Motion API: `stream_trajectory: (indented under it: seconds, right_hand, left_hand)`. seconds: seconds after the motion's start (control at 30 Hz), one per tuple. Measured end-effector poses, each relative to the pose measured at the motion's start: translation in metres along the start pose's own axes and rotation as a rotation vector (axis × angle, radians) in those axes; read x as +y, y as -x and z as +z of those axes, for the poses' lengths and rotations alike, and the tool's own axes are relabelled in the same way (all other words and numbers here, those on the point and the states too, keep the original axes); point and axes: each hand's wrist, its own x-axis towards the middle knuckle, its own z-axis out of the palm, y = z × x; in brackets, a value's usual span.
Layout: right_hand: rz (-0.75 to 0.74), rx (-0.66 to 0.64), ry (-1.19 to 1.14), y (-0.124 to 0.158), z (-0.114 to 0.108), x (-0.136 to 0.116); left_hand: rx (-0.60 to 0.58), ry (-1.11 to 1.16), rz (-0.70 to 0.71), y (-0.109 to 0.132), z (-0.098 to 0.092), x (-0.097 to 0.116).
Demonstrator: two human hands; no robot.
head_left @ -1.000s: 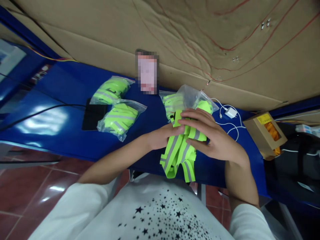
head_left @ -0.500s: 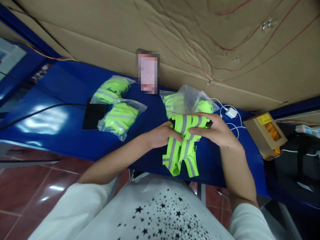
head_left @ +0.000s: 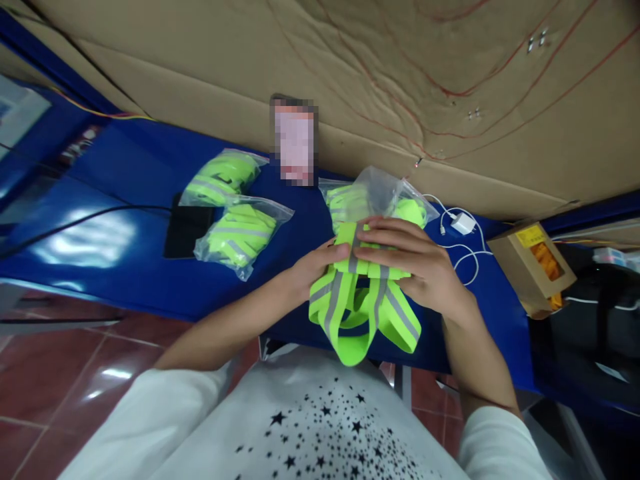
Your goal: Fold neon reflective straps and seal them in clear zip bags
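Note:
Between both hands is a bundle of neon-yellow reflective straps (head_left: pixel 376 300) with grey stripes, its upper part folded and its lower loops hanging over the table's front edge. My left hand (head_left: pixel 320 263) grips the bundle's left end, thumb across the front. My right hand (head_left: pixel 420 263) is wrapped over the right side, fingers lying across the folded front. Just behind the hands lie a clear plastic bag (head_left: pixel 380 193) and more neon-yellow straps (head_left: pixel 345 200) in plastic, partly hidden by the hands.
Two zip bags of neon straps, a rear one (head_left: pixel 223 177) and a front one (head_left: pixel 243 233), lie left by a black flat object (head_left: pixel 187 230). A phone-like device (head_left: pixel 295 140) leans on the cardboard wall. Right are a white charger (head_left: pixel 463 223) and a cardboard box (head_left: pixel 533 267).
My right hand has turned over the front of the bundle, fingers now covering its folds. The hanging loops have spread wider and swung out. The things on the table have not moved.

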Motion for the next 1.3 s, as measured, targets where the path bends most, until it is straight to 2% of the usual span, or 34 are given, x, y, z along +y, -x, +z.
stream_trajectory:
  seconds: [0.1,0.13,0.2,0.27,0.33,0.4,0.53,0.63,0.73,0.87,0.97,1.13,1.3]
  right_hand:
    - [0.089,-0.215,-0.155,0.0,-0.012,0.007]
    - [0.131,-0.25,-0.237,0.001,-0.016,0.009]
    - [0.222,-0.189,-0.373,0.003,-0.021,0.014]
    - [0.324,-0.087,-0.391,0.005,-0.02,0.02]
    - [0.393,-0.097,-0.361,0.004,-0.013,0.024]
    - [0.421,-0.147,-0.363,0.002,-0.004,0.025]
    - [0.447,-0.132,-0.356,-0.002,0.005,0.022]
    - [0.47,-0.096,-0.312,-0.001,0.007,0.019]
    - [0.491,-0.002,-0.265,-0.002,0.008,0.015]
    - [0.481,0.126,-0.161,-0.007,0.006,0.003]
    - [0.426,0.197,-0.081,-0.01,0.003,-0.007]
    - [0.35,0.131,-0.046,-0.01,0.004,-0.012]
    - [0.176,0.098,0.129,-0.006,0.011,-0.011]
  left_hand:
    - [0.064,-0.052,-0.031,0.0,0.006,0.003]
    - [0.068,-0.087,-0.049,0.0,0.007,0.004]
    - [0.061,-0.168,-0.056,-0.001,0.007,0.007]
    - [0.041,-0.26,-0.004,-0.002,0.007,0.007]
    - [0.049,-0.345,0.08,-0.005,0.006,0.005]
    - [0.092,-0.389,0.137,-0.007,0.005,0.002]
    - [0.162,-0.397,0.142,-0.009,0.005,-0.004]
    - [0.153,-0.405,0.123,-0.009,0.005,-0.004]
    - [0.112,-0.386,0.152,-0.01,0.003,-0.001]
    - [0.075,-0.339,0.179,-0.01,-0.002,-0.001]
    - [0.005,-0.317,0.072,-0.008,-0.005,-0.006]
    - [-0.092,-0.281,-0.055,-0.009,0.0,-0.015]
    - [-0.149,-0.211,-0.125,-0.009,-0.001,-0.017]
